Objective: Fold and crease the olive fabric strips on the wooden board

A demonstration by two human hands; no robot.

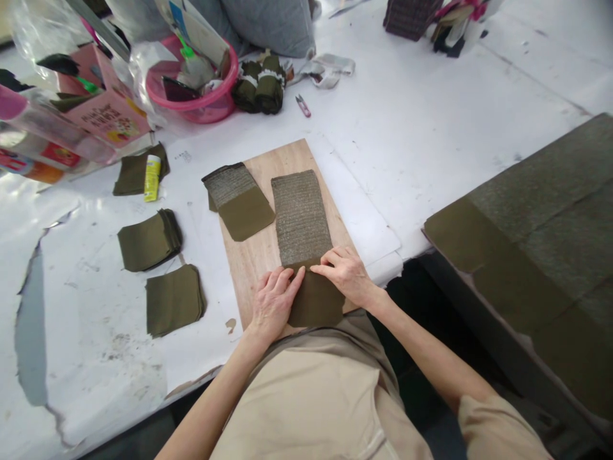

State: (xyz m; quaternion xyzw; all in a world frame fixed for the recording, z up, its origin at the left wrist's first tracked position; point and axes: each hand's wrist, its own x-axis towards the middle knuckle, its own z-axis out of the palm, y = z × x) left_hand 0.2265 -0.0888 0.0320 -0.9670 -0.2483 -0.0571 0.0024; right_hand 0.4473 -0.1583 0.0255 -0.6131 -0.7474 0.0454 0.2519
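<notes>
A long fabric piece (pixel 302 217), speckled grey above and plain olive below, lies on a wooden board (pixel 249 275). My left hand (pixel 275 299) rests on the left side of its olive part, fingers spread. On the right, my right hand (pixel 345 273) pinches the fabric near the line where grey meets olive, thumb and forefinger together. The two hands' fingertips are close but apart. At the board's upper left sit overlapping pieces (pixel 244 207), grey above and olive below.
Olive fabric stacks (pixel 148 241) (pixel 173 300) lie left of the board. A yellow tube (pixel 152 179) rests on another stack. Behind are a pink basket (pixel 201 114), rolled dark bundles (pixel 268 86) and small snips (pixel 303 106). Large fabric panels (pixel 531 255) occupy the right.
</notes>
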